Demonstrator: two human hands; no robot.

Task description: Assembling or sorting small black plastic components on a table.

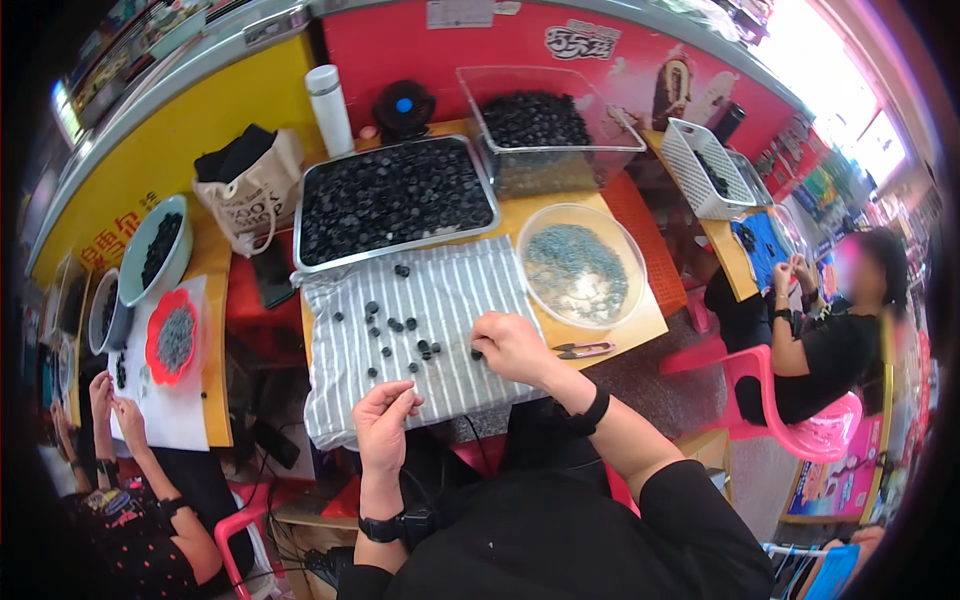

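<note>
A grey-and-white striped cloth (pixel 455 300) covers the front of the table, with several small black round pieces (pixel 424 346) scattered over it. Over the cloth's right part, my right hand (pixel 515 348) is closed in a pinch, a small black round piece (pixel 476 354) at its fingertips. My left hand (pixel 382 425) is at the cloth's front edge, thumb and forefinger pressed together; what they hold, if anything, is too small to make out. Behind the cloth, a metal tray (pixel 492 205) is full of black pieces. A round clear tub (pixel 632 300) of small grey-blue bits stands right of it.
Thread snips (pixel 586 349) lie near the right edge. Behind are a clear bin (pixel 545 172) of black pieces, a white bottle (pixel 329 110), a small fan (pixel 403 108) and a tote bag (pixel 262 185). Other people sit working left and right; a pink chair (pixel 765 400) stands at right.
</note>
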